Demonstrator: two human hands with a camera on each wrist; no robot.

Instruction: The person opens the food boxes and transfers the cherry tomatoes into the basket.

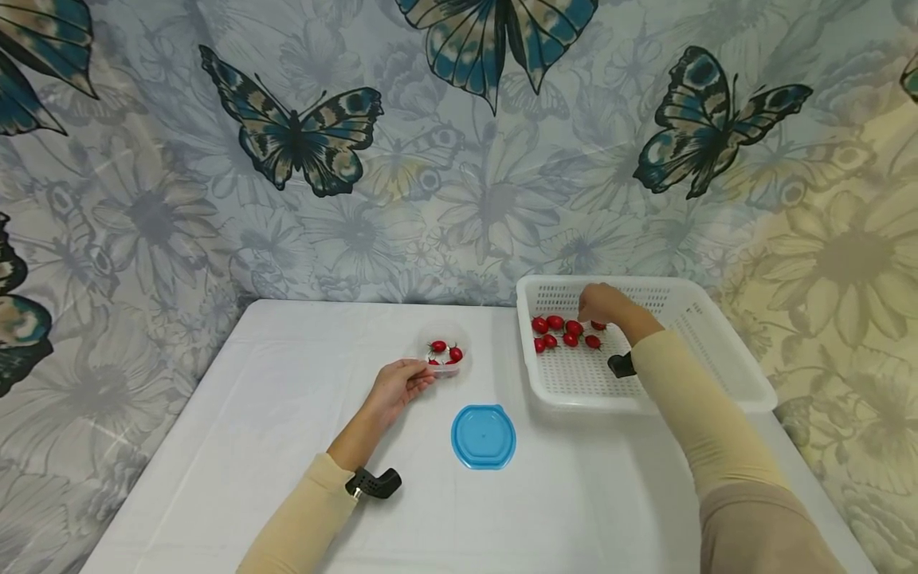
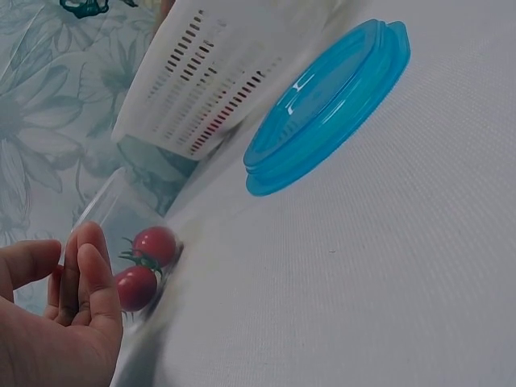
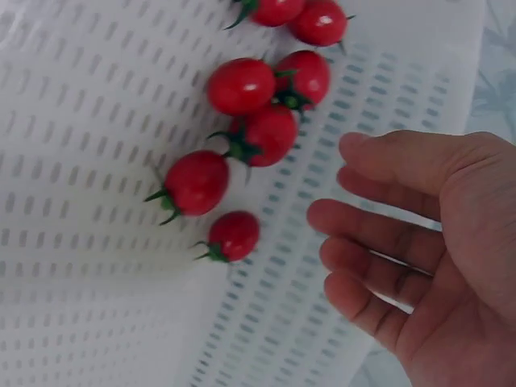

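Note:
My left hand (image 1: 397,391) pinches the near-left rim of a small clear plastic tub (image 1: 448,371) between thumb and fingers. In the tub lie several red cherry tomatoes (image 1: 438,346) with green stems; the left wrist view shows two of them (image 2: 135,288) through its wall. Over the back of a white perforated basket (image 1: 574,399) hangs my right hand (image 3: 451,234), its fingers loosely bent with nothing between them. Several cherry tomatoes (image 3: 197,183) lie on the basket floor beside those fingertips. In the head view, the right hand partly covers one tomato (image 1: 598,325).
A round blue lid (image 1: 484,437) lies on the white tablecloth (image 1: 559,502), in front of the tub. The basket stands at the table's back right. Behind the table hangs a floral backdrop (image 1: 402,239) with butterflies. Black wrist cameras (image 1: 374,483) sit on both wrists.

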